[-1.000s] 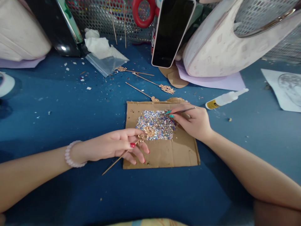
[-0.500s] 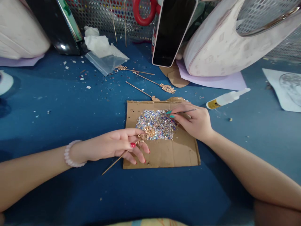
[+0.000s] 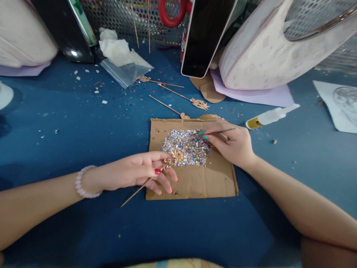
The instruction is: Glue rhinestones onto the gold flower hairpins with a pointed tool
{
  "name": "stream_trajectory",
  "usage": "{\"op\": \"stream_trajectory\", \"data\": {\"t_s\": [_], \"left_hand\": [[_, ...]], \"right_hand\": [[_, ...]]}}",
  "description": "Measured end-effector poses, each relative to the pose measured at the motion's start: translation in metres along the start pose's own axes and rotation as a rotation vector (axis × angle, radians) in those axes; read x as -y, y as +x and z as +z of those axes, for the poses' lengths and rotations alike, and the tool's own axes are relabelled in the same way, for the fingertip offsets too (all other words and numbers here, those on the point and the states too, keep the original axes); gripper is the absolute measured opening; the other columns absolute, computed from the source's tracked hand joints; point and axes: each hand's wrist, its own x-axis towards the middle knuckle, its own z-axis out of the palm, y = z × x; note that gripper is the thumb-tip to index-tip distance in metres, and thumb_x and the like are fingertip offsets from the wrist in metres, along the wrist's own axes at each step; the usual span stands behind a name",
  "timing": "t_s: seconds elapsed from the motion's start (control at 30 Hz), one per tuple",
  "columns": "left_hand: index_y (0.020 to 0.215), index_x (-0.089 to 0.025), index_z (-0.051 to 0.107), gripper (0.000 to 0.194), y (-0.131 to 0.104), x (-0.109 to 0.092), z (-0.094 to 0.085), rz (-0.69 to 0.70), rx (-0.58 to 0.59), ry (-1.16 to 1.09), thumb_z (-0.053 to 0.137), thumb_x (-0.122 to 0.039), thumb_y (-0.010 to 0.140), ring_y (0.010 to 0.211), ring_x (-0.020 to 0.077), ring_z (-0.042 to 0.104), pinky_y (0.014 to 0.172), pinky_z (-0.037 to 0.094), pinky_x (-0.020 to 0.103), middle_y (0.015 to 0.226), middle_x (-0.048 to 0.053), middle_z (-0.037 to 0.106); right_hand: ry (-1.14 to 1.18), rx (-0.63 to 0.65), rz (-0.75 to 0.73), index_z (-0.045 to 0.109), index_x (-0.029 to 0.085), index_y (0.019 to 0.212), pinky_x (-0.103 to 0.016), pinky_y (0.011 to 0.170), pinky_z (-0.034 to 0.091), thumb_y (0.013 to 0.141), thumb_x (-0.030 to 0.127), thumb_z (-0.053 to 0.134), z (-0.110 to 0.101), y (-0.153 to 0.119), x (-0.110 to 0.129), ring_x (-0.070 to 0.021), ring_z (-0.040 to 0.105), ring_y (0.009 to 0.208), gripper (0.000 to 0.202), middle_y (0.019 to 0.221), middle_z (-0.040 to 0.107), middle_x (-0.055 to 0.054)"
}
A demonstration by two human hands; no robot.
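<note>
My left hand (image 3: 145, 171) pinches a gold hairpin (image 3: 136, 192) between thumb and fingers. Its ornate flower head (image 3: 176, 155) hovers over or rests near the lower left of the rhinestones, and its thin stick slants down to the left. A patch of small shiny rhinestones (image 3: 186, 145), blue, clear and reddish, covers the middle of a cardboard sheet (image 3: 212, 182). Over the upper right of that patch, my right hand (image 3: 231, 143) grips thin metal tweezers (image 3: 223, 131), their tips down among the stones. Whether the tips hold a stone is too small to tell.
Behind the cardboard lie several more gold hairpins (image 3: 198, 104). A glue bottle (image 3: 262, 118) is to the right. Farther back are a plastic bag (image 3: 125, 72) with tissue, a phone (image 3: 206, 41), a white handbag (image 3: 251, 63) and a metal mesh basket (image 3: 111, 18). Small scraps dot the blue table.
Almost nothing differs. Both hands keep their grips and places, with the tweezers still at the stones; the view has shifted very slightly.
</note>
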Motion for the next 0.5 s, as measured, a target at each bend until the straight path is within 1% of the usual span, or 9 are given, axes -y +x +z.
{"op": "stream_trajectory", "data": {"t_s": [0.1,0.3,0.5], "left_hand": [[0.132,-0.019,0.055,0.032,0.0001,0.0004,-0.0006,0.002,0.014,-0.007,0.06,-0.018,0.1,0.101,0.02,0.075,0.087,0.059,0.028,0.118,0.01,0.069],[0.13,-0.019,0.054,0.031,-0.0008,0.0004,0.0,0.002,0.008,-0.002,0.061,-0.019,0.1,0.101,0.0193,0.075,0.087,0.059,0.028,0.117,0.009,0.069],[0.129,-0.019,0.054,0.031,-0.0017,-0.0008,0.0023,-0.014,-0.017,0.012,0.061,-0.018,0.099,0.099,0.0188,0.075,0.086,0.059,0.028,0.116,0.009,0.069]], "right_hand": [[0.001,0.018,0.003,0.074,0.022,0.084,-0.035,0.078,0.062,0.09,0.018,0.066,0.0,0.0005,0.0002,-0.0187,0.076,0.081,0.011,0.084,0.079,-0.003],[-0.003,0.013,-0.056,0.074,0.021,0.086,-0.033,0.076,0.062,0.09,0.013,0.066,0.0002,-0.0006,-0.0014,-0.0177,0.076,0.081,0.012,0.084,0.079,-0.002],[0.001,0.013,-0.033,0.075,0.022,0.085,-0.033,0.078,0.062,0.09,0.016,0.066,-0.0006,-0.0009,-0.0017,-0.0177,0.076,0.081,0.012,0.084,0.079,-0.002]]}}
